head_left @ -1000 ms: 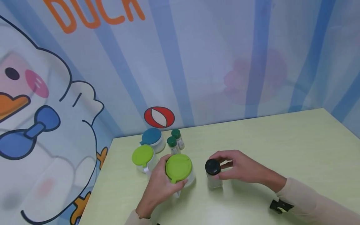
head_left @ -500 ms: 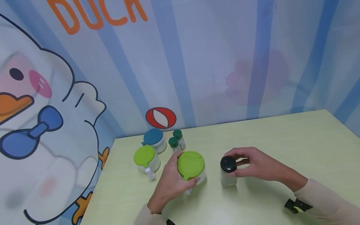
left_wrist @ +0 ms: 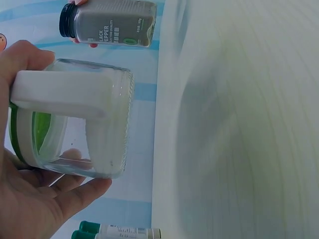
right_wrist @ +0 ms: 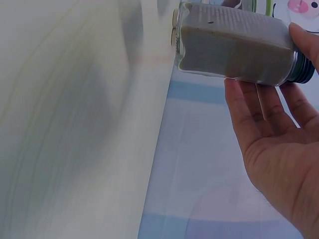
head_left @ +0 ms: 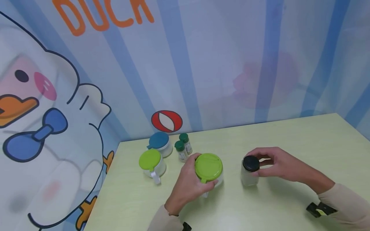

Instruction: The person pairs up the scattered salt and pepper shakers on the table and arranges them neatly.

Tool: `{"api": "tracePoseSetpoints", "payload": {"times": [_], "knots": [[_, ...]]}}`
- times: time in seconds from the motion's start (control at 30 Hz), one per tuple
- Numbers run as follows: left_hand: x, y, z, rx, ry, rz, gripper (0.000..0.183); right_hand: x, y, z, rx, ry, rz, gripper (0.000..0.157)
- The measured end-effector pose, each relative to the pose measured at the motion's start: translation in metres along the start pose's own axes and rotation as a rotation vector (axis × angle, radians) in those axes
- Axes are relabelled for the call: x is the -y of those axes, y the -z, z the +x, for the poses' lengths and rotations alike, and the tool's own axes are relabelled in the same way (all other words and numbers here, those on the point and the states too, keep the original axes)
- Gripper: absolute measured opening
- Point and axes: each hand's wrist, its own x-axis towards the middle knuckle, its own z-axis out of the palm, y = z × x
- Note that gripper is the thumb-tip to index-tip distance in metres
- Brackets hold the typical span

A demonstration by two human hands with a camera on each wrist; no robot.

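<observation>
My left hand (head_left: pixel 190 183) grips a clear glass seasoning jar (left_wrist: pixel 107 134) by its upper part. This jar has a green lid (head_left: pixel 208 166) and a white handle (left_wrist: pixel 60 92), and some pale contents show through its wall. A black pepper bottle (head_left: pixel 249 176), square and grey with a black cap (head_left: pixel 251 163), is pinched near its top by my right hand (head_left: pixel 280 163). The thumb lies on one side and the fingers on the other in the right wrist view. Both containers appear upright and just above the table, with a gap between them.
Left of my hands stand a second green-lidded jar (head_left: pixel 150 160) and a blue-lidded jar (head_left: pixel 160 142). Beside them are two small green-capped bottles (head_left: pixel 181 150). The pale table (head_left: pixel 121 192) meets a printed duck curtain (head_left: pixel 214 64) at the back.
Both hands have moved to the right across the table, carrying the seasoning jar and the pepper bottle along. The other jars and small bottles have stayed in place.
</observation>
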Motion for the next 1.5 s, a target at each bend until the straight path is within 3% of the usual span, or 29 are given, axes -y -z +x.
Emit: {"api": "tracePoseSetpoints", "payload": {"times": [0.33,0.63,0.83,1.5], "knots": [[-0.010,-0.019,0.007,-0.011,-0.054,-0.019,0.088,-0.007,0.020,-0.012,-0.010,0.038,-0.034,0.039],[-0.019,-0.036,0.015,0.013,-0.044,-0.030,0.087,-0.020,0.033,-0.023,-0.002,0.059,-0.026,0.042],[-0.026,-0.049,0.019,0.019,-0.070,-0.035,0.087,-0.024,0.039,-0.030,-0.012,0.029,-0.013,0.043],[-0.045,-0.086,0.035,0.029,-0.165,0.024,0.083,-0.035,0.060,-0.059,-0.062,-0.022,-0.125,0.044]]}}
